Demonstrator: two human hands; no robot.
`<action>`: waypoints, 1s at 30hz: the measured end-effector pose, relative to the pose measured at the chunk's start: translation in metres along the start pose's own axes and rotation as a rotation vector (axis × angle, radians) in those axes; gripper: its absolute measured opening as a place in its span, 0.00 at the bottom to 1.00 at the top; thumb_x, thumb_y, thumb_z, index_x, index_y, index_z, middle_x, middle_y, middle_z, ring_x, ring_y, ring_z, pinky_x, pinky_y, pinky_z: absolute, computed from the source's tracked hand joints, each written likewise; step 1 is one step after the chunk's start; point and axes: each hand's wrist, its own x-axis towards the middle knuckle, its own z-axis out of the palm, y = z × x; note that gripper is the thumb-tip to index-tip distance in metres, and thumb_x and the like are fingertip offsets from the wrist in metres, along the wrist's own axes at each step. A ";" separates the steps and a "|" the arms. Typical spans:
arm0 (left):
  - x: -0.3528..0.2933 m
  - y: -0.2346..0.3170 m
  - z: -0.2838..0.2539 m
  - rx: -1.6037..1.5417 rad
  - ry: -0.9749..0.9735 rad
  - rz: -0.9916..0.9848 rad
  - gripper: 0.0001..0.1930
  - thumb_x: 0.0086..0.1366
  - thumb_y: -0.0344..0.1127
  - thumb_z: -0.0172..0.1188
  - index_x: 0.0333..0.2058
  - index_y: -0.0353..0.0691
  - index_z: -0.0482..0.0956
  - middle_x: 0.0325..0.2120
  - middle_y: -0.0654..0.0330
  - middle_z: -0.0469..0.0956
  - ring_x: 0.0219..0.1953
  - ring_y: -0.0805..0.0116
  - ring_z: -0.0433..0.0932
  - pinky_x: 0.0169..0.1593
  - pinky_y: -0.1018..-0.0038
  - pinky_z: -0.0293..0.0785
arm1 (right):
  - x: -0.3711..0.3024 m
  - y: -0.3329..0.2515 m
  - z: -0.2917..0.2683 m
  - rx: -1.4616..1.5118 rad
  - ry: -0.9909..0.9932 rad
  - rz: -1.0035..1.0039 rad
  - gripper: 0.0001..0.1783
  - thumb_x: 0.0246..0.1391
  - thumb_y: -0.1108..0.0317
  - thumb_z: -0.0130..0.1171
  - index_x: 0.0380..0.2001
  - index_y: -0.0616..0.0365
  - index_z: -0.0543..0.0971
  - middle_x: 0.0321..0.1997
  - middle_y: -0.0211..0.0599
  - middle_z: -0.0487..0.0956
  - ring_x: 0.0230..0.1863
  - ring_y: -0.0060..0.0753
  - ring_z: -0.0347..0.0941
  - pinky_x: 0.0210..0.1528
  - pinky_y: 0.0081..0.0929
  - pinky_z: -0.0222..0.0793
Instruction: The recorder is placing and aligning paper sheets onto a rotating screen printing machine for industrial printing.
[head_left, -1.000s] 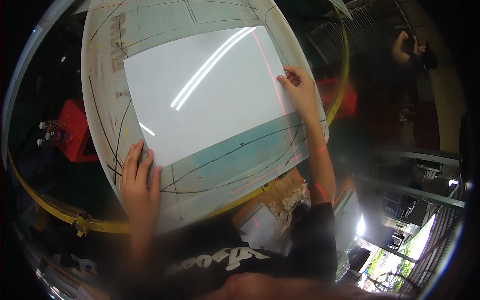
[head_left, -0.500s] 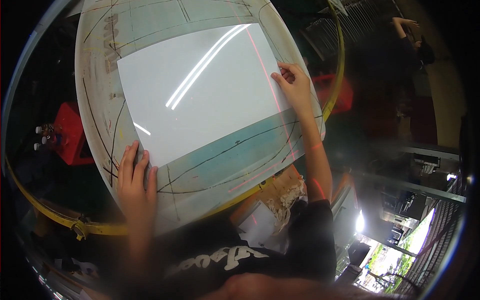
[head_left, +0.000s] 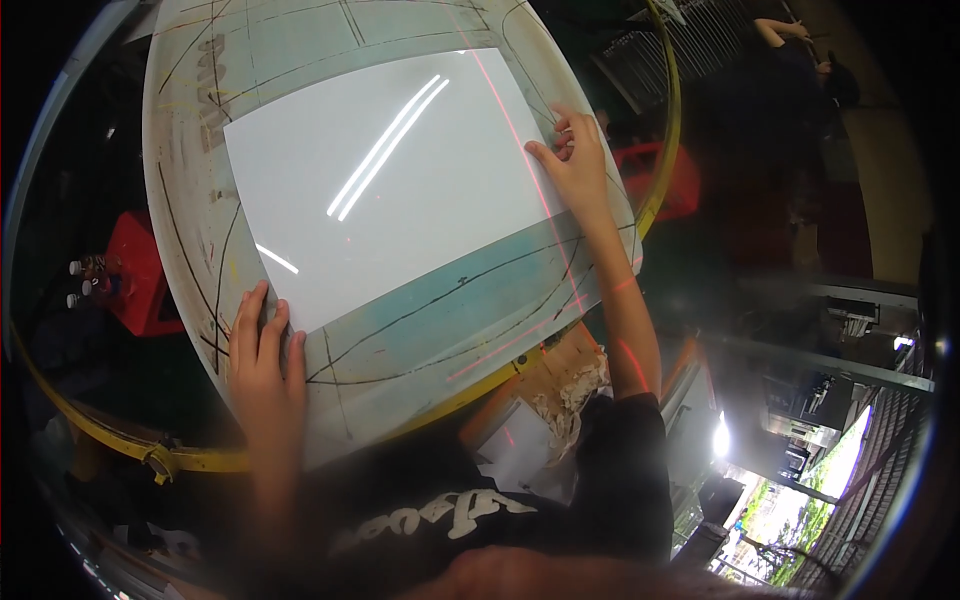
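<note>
A large glossy white sheet (head_left: pixel 380 230) lies flat on a pale, translucent board (head_left: pixel 440 330) marked with dark drawn lines. My left hand (head_left: pixel 264 352) rests with fingers stretched out, fingertips at the sheet's near left corner. At the right edge of the sheet is my right hand (head_left: pixel 574 160), its thumb at the edge and its fingers bent but apart from the thumb. Nothing shows between them. A red light line runs along the right side of the sheet and onto the board.
Around the board curves a yellow metal rim (head_left: pixel 672 130). A red stool or crate (head_left: pixel 145 270) with several bottles beside it stands at left, another red item (head_left: pixel 655 180) at right. Below the board's near edge is a wooden box (head_left: pixel 560 375) with crumpled pale material. Someone else is at far right.
My right thumb and fingers have come apart at the sheet's edge. My left hand stays at the near left corner. The whole view has shifted slightly.
</note>
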 end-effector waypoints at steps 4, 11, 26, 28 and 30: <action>0.003 0.004 -0.004 0.004 -0.039 0.028 0.14 0.59 0.23 0.54 0.45 0.31 0.73 0.56 0.52 0.68 0.57 0.51 0.68 0.59 0.65 0.63 | -0.005 0.012 -0.006 -0.084 -0.143 -0.031 0.20 0.48 0.67 0.64 0.47 0.48 0.78 0.43 0.41 0.67 0.47 0.44 0.62 0.53 0.34 0.61; -0.004 -0.043 -0.041 0.374 0.060 0.096 0.16 0.65 0.30 0.51 0.51 0.34 0.71 0.58 0.48 0.65 0.57 0.48 0.67 0.58 0.62 0.63 | -0.112 -0.019 -0.085 -0.038 0.022 0.073 0.21 0.54 0.62 0.58 0.52 0.48 0.74 0.47 0.41 0.68 0.50 0.42 0.64 0.56 0.34 0.61; -0.076 0.079 0.010 -0.094 -0.109 0.619 0.19 0.62 0.27 0.53 0.52 0.37 0.72 0.56 0.52 0.69 0.59 0.52 0.67 0.60 0.63 0.62 | -0.482 -0.014 -0.145 -0.535 0.123 0.658 0.23 0.46 0.62 0.64 0.45 0.60 0.76 0.49 0.44 0.75 0.54 0.48 0.68 0.55 0.40 0.64; -0.087 0.096 0.019 -0.175 -0.206 0.642 0.21 0.58 0.25 0.55 0.52 0.38 0.73 0.55 0.53 0.70 0.58 0.52 0.68 0.60 0.63 0.62 | -0.484 -0.015 -0.145 -0.533 0.157 0.668 0.21 0.45 0.64 0.63 0.44 0.58 0.76 0.48 0.42 0.76 0.53 0.44 0.69 0.56 0.40 0.61; -0.101 0.100 0.023 -0.274 -0.256 0.684 0.21 0.56 0.25 0.56 0.51 0.37 0.73 0.54 0.53 0.70 0.57 0.51 0.69 0.59 0.62 0.63 | -0.476 -0.025 -0.149 -0.587 0.178 0.605 0.20 0.45 0.65 0.62 0.43 0.57 0.76 0.46 0.40 0.77 0.52 0.43 0.70 0.56 0.39 0.60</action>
